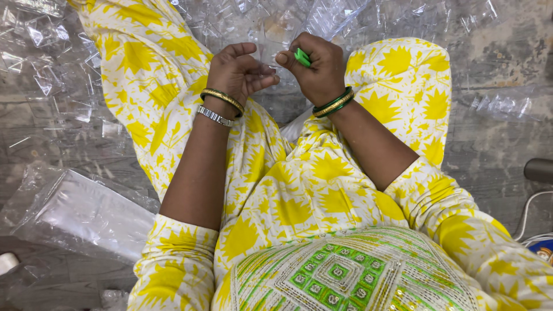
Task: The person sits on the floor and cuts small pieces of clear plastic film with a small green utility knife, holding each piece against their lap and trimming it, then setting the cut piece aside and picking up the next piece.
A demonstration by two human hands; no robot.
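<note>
Green small plastic piece [302, 57], top centre of frame, pinched in the right hand [317, 66]'s closed fingers; the left hand [239, 72], loosely curled and holding nothing visible, sits just beside it.

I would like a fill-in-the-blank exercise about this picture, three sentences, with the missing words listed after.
1. The right hand pinches a small ____ object between thumb and fingers.
2. Clear ____ bags lie scattered on the floor around the person.
3. The left hand wears a gold bangle and a ____ band at the wrist.

Missing words: green; plastic; silver
</note>
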